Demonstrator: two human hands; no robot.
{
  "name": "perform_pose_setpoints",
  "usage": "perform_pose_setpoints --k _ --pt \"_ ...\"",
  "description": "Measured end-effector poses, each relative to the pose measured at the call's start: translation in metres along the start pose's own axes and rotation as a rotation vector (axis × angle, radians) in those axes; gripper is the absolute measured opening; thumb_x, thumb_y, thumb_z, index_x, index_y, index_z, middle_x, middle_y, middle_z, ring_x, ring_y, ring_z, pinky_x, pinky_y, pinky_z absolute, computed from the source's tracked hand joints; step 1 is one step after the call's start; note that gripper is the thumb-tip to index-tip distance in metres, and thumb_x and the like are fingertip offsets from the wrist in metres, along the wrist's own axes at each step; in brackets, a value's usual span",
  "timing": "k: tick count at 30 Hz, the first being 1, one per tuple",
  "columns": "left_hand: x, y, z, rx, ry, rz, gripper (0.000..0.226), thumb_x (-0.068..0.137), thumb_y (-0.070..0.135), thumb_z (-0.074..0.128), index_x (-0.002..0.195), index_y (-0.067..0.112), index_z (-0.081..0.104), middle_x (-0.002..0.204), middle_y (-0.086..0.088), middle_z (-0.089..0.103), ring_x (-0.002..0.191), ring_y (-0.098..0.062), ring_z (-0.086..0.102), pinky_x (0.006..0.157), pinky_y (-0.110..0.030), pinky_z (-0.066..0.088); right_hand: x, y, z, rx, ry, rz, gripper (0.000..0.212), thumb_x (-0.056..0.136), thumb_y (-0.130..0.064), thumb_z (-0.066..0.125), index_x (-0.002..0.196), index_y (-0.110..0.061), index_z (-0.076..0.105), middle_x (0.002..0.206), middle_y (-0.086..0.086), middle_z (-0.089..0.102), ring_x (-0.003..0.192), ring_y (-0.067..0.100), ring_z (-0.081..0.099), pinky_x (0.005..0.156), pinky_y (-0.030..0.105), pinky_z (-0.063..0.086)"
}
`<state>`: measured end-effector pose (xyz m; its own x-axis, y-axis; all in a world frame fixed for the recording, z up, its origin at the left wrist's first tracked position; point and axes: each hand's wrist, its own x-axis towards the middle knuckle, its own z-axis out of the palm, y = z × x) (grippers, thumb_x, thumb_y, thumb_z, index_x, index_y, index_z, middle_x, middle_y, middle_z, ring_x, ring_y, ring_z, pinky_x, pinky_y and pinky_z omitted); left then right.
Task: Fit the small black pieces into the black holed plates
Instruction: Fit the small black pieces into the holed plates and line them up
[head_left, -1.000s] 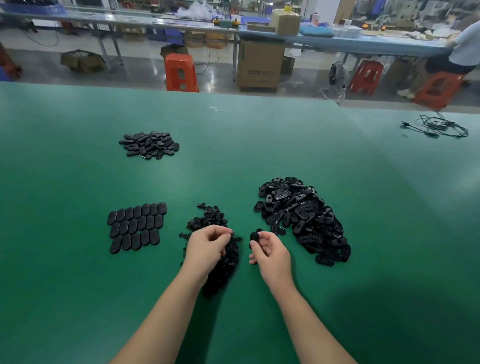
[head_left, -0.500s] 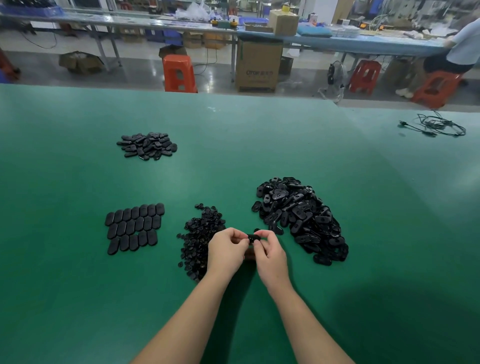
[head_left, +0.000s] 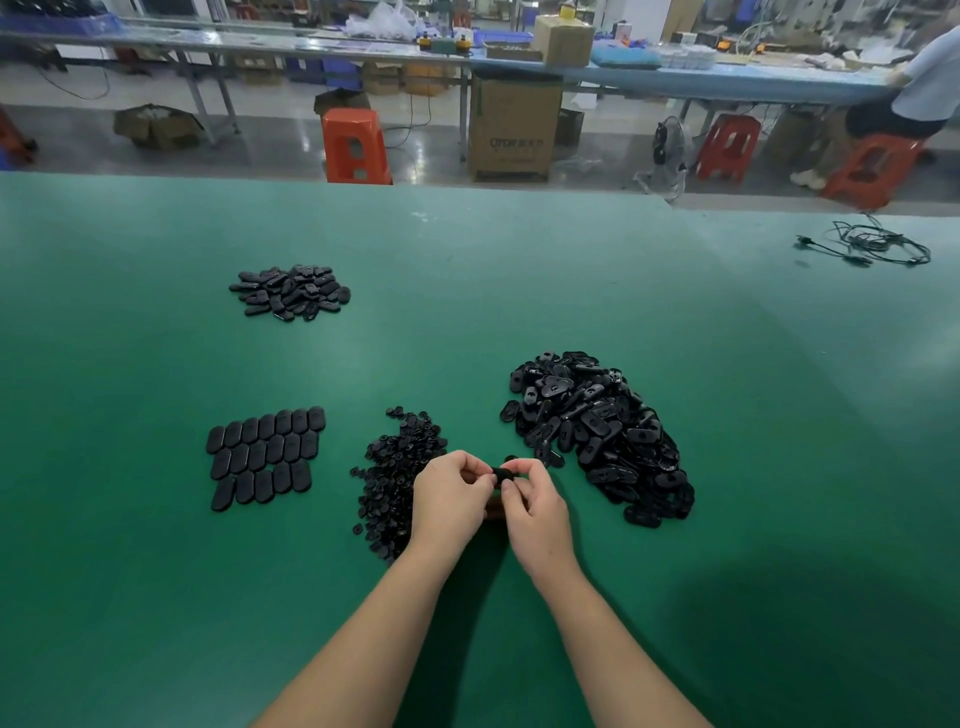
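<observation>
Both hands meet above the green table (head_left: 156, 597), pinching one black holed plate (head_left: 503, 474) between their fingertips. My left hand (head_left: 451, 500) holds its left end, my right hand (head_left: 535, 512) its right end. Whether a small piece sits between the fingers is hidden. A heap of small black pieces (head_left: 396, 475) lies just left of and under my left hand. A big heap of loose black holed plates (head_left: 597, 431) lies to the right of my right hand. Neat rows of oval plates (head_left: 265, 454) lie flat at the left.
A smaller pile of black oval parts (head_left: 291, 292) lies farther back on the left. A tangle of black cable (head_left: 872, 244) sits at the far right. Beyond the table edge stand orange stools (head_left: 356, 145), a cardboard box (head_left: 514, 130) and a seated person (head_left: 914, 93).
A second ago my left hand was in the heap of small pieces and my right held a plate alone. The hands then came together on the plate and have stayed joined.
</observation>
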<state>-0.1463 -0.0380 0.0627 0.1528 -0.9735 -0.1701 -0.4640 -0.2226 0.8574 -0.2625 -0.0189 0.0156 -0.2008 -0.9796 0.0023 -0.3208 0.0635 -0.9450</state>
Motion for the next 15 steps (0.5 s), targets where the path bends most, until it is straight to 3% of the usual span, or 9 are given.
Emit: perform_pose_setpoints --k 4,8,12,15 --pt "-0.0005 0.0006 0.0007 0.01 0.002 0.01 0.013 0.087 0.015 0.07 0.078 0.023 0.068 0.076 0.006 0.07 0.07 -0.011 0.067 0.066 -0.032 0.06 -0.0002 0.0019 -0.0006 0.024 0.001 0.011 0.018 0.099 -0.012 0.055 0.1 -0.03 0.058 0.084 -0.012 0.075 0.082 0.005 0.069 0.07 0.022 0.053" --pt "-0.0018 0.001 0.002 0.069 0.022 0.046 0.014 0.086 0.016 0.069 0.077 0.026 0.067 0.075 0.011 0.068 0.073 -0.003 0.063 0.06 -0.017 0.043 -0.0018 0.0 -0.0012 0.018 -0.001 0.002 0.018 0.099 -0.011 0.055 0.1 -0.029 0.057 0.083 -0.018 0.073 0.08 0.001 0.067 0.064 0.012 0.047" --pt "-0.0035 0.0005 0.002 0.08 0.026 0.054 0.014 0.086 0.016 0.068 0.076 0.027 0.067 0.075 0.011 0.068 0.073 -0.003 0.062 0.059 -0.016 0.04 -0.0018 -0.0024 -0.0017 0.015 -0.011 -0.006 0.018 0.098 -0.009 0.055 0.099 -0.027 0.057 0.082 -0.026 0.071 0.078 -0.006 0.065 0.062 0.008 0.044" --pt "-0.0033 0.0007 0.0017 0.077 0.028 0.06 0.015 0.085 0.017 0.069 0.074 0.027 0.068 0.072 0.011 0.068 0.07 -0.004 0.062 0.057 -0.016 0.039 -0.0016 -0.002 -0.0018 0.031 -0.01 0.001 0.019 0.098 -0.01 0.056 0.098 -0.029 0.057 0.081 -0.021 0.073 0.078 -0.003 0.066 0.062 0.01 0.045"
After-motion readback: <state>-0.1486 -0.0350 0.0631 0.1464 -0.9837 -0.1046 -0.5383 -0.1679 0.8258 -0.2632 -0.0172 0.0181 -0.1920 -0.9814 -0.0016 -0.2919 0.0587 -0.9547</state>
